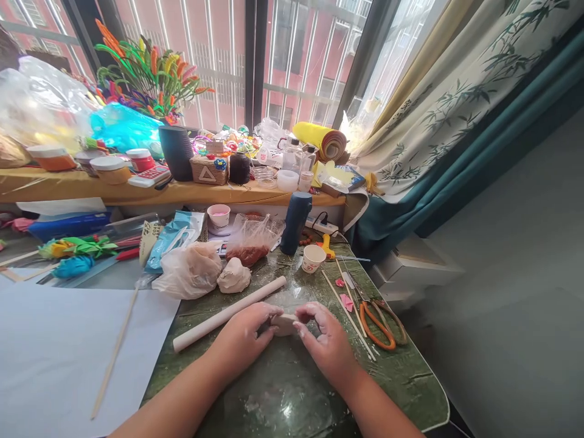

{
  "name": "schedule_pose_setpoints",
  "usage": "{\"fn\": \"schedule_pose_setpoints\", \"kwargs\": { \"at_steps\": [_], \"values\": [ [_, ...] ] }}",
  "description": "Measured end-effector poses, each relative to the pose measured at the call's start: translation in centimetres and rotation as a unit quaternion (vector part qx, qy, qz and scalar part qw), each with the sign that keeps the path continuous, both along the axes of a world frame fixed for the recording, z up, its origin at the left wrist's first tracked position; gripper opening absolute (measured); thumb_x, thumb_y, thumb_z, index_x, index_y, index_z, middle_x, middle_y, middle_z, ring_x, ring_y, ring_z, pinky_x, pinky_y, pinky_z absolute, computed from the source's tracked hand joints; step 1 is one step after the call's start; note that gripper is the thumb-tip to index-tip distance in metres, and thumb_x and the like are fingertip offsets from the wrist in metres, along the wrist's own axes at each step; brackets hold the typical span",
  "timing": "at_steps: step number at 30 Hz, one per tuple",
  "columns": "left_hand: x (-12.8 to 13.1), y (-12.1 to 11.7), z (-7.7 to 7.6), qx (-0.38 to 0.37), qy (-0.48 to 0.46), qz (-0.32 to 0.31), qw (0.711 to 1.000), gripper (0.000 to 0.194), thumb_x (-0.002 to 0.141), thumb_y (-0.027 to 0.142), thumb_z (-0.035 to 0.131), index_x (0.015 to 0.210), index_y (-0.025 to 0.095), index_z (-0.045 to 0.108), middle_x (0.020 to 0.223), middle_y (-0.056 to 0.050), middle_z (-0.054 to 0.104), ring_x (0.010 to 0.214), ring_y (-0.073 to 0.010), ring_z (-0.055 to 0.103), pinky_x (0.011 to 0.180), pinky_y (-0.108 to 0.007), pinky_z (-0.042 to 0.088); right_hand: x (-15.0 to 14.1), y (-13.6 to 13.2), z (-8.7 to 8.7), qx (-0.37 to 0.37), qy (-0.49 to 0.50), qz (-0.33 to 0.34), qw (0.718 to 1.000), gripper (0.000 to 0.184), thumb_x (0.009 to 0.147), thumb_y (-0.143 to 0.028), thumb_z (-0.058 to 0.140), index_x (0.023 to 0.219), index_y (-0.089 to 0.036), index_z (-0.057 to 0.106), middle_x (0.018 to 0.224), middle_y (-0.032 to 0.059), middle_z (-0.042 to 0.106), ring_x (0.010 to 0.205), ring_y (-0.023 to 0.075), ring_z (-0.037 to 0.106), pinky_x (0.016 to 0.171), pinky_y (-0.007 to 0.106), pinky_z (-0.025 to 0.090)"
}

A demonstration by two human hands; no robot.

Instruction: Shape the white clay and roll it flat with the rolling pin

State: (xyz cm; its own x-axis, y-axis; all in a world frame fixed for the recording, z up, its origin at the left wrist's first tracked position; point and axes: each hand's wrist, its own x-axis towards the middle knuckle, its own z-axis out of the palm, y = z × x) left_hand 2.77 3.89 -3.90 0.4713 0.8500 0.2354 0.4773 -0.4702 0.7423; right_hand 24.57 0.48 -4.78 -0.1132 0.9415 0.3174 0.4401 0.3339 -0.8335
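Observation:
Between my two hands is a flat, pale piece of clay, held just over the dark green tabletop. The thumb and fingers of my left hand pinch its left edge. On the other side, my right hand grips the right edge, its fingers curled and dusted white. A white rolling pin lies slantwise behind my left hand. Past it sits a lump of pale clay, against a plastic bag with more pale material inside. My fingers cover both ends of the held piece.
Orange-handled scissors and thin wooden sticks lie at the right edge. A paper cup and a dark blue cylinder stand behind. White paper covers the left side. Jars and craft supplies crowd the windowsill.

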Motion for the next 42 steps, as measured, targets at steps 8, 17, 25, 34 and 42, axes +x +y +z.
{"fn": "schedule_pose_setpoints", "kwargs": {
  "at_steps": [8, 17, 25, 34, 42],
  "values": [
    [-0.1, 0.1, 0.0, -0.011, -0.038, 0.008, 0.999, 0.036, 0.081, 0.014, 0.068, 0.116, 0.024, 0.066, 0.119, -0.007, 0.072, 0.111, -0.0261, 0.067, 0.096, -0.041, 0.056, -0.3, 0.1, 0.7, -0.039, -0.013, -0.011, 0.999, 0.015, 0.091, -0.025, 0.061, 0.103, -0.024, 0.070, 0.101, 0.0054, 0.073, 0.096, 0.0233, 0.068, 0.087, 0.036, 0.054],
    [-0.3, 0.0, 0.3, -0.025, -0.059, 0.051, 0.997, 0.030, 0.091, 0.025, 0.063, 0.121, 0.023, 0.063, 0.125, -0.008, 0.069, 0.108, -0.0248, 0.067, 0.093, -0.041, 0.057, 0.3, 0.3, 1.2, 0.068, -0.096, 0.004, 0.993, 0.015, 0.096, -0.022, 0.057, 0.108, -0.026, 0.067, 0.101, 0.0056, 0.072, 0.096, 0.0231, 0.067, 0.088, 0.037, 0.054],
    [-0.3, -0.2, 0.1, -0.018, -0.057, 0.048, 0.997, 0.032, 0.090, 0.024, 0.064, 0.121, 0.023, 0.063, 0.124, -0.008, 0.071, 0.112, -0.0257, 0.066, 0.098, -0.043, 0.055, 0.2, 0.5, 1.2, 0.076, -0.118, 0.021, 0.990, 0.021, 0.095, -0.021, 0.058, 0.113, -0.027, 0.067, 0.101, 0.0055, 0.071, 0.097, 0.0238, 0.066, 0.089, 0.038, 0.053],
    [-0.1, -0.3, 0.6, -0.026, -0.031, 0.024, 0.999, 0.030, 0.087, 0.020, 0.064, 0.117, 0.024, 0.066, 0.119, -0.008, 0.073, 0.113, -0.0272, 0.067, 0.103, -0.045, 0.052, -0.2, 1.4, 0.0, -0.032, -0.131, 0.008, 0.991, 0.030, 0.089, -0.027, 0.066, 0.119, -0.026, 0.067, 0.108, 0.0066, 0.071, 0.102, 0.0259, 0.067, 0.091, 0.039, 0.054],
    [-0.3, -0.5, 0.4, -0.020, -0.049, 0.045, 0.998, 0.031, 0.089, 0.025, 0.064, 0.119, 0.024, 0.066, 0.123, -0.008, 0.072, 0.116, -0.0276, 0.065, 0.105, -0.044, 0.051, -0.7, 0.8, 0.5, -0.075, -0.094, -0.038, 0.992, 0.026, 0.088, -0.028, 0.067, 0.113, -0.025, 0.062, 0.100, 0.0044, 0.072, 0.092, 0.0250, 0.069, 0.083, 0.037, 0.053]
  ]
}}
